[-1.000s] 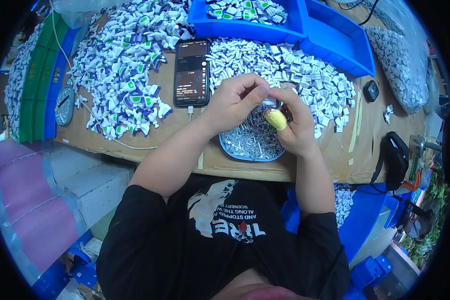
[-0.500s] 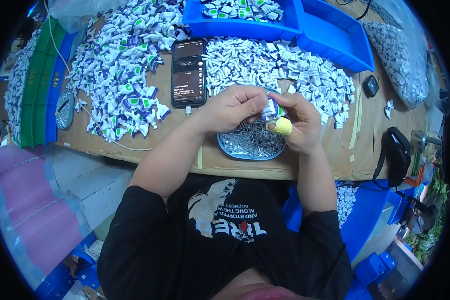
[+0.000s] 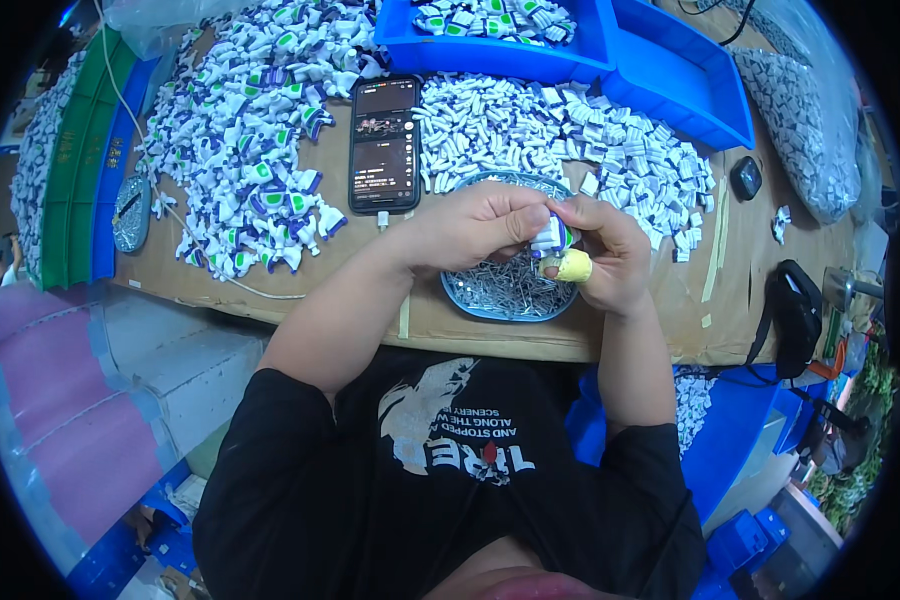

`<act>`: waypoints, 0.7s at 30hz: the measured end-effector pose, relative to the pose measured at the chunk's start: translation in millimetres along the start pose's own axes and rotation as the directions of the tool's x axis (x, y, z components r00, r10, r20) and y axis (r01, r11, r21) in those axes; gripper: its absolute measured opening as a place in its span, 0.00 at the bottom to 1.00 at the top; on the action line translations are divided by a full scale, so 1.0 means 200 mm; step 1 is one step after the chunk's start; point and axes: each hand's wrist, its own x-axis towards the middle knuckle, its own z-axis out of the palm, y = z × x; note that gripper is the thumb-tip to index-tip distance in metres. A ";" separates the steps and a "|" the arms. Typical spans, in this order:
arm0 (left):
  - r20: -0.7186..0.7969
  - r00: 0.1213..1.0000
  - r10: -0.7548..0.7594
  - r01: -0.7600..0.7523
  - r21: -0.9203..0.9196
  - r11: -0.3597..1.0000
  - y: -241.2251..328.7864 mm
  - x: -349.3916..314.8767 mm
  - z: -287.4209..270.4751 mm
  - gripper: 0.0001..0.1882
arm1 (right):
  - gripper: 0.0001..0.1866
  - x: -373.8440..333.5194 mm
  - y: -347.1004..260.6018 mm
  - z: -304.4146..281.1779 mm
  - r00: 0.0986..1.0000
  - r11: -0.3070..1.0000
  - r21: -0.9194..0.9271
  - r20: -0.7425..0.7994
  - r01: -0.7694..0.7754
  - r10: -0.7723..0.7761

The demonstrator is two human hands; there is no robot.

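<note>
Both hands meet above a blue oval bowl (image 3: 508,317) full of loose metal pins (image 3: 502,292). Between their fingertips is a small white, purple and green plastic toy part (image 3: 552,238). My left hand (image 3: 482,226) is closed, thumb and bent forefinger at the part's upper left side. My right hand (image 3: 615,250) grips the part from the right, and one of its digits wears a yellow wrap (image 3: 571,266). Fingers cover much of the part, so I cannot tell whether a pin is in it.
Heaped white-purple-green toy parts (image 3: 260,130) lie left of a phone (image 3: 383,150). Small white pieces (image 3: 490,125) and white-purple pieces (image 3: 650,155) spread behind the bowl. Blue bins (image 3: 500,64) stand at the back. A bag of pieces (image 3: 800,130), a black case (image 3: 745,178) and a black pouch (image 3: 798,312) lie right.
The toy part has tilted slightly between my fingers, and my left fingers have shifted a little on it. The picture on the phone screen differs. Both hands stay over the bowl.
</note>
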 end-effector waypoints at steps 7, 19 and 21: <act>0.010 1.000 0.009 -0.009 0.031 0.999 -0.01 -0.01 -0.01 0.21 | 0.30 0.01 0.00 0.01 0.996 0.996 -0.017 0.001 0.087 -0.087; 0.030 1.000 0.010 -0.014 0.121 0.993 0.01 -0.02 -0.01 0.21 | 0.30 0.00 -0.01 -0.01 0.995 0.991 -0.101 0.050 0.089 -0.084; 0.031 0.999 0.008 -0.012 0.129 0.992 0.02 -0.02 -0.01 0.20 | 0.30 0.00 -0.01 -0.01 0.995 0.990 -0.109 0.052 0.090 -0.085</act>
